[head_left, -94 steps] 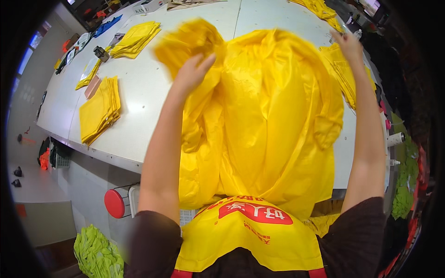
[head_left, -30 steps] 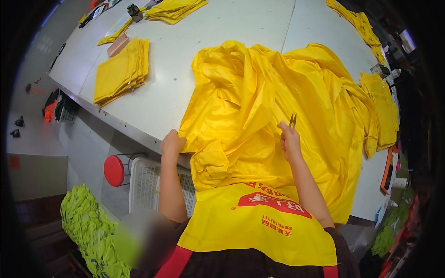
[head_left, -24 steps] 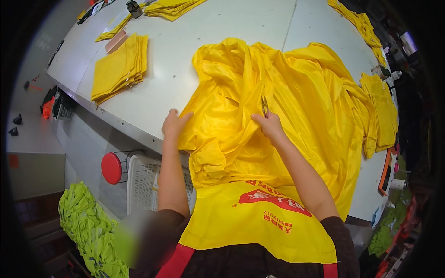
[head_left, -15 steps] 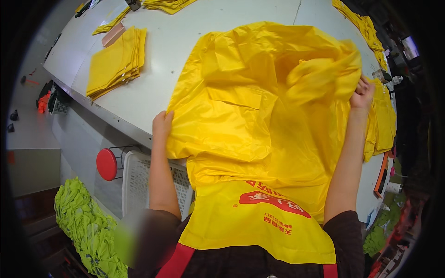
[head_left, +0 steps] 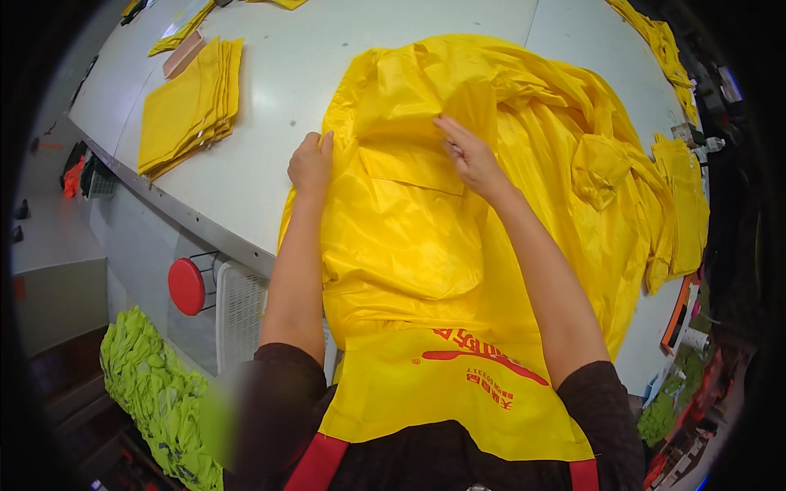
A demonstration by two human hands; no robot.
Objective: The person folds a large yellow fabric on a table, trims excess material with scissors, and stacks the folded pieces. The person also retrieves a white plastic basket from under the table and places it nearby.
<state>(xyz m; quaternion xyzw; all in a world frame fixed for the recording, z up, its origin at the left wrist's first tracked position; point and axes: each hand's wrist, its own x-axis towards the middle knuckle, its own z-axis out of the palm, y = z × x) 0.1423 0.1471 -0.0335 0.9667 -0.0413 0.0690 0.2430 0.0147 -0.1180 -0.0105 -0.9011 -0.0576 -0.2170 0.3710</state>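
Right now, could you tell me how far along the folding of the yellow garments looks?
Done: a folded stack lies on the table. In hand: the left hand and right hand rest on a spread garment. Left: a loose pile at the right.

White table [head_left: 278, 123] under yellow garment [head_left: 426, 221], folded yellow stack [head_left: 184, 110].
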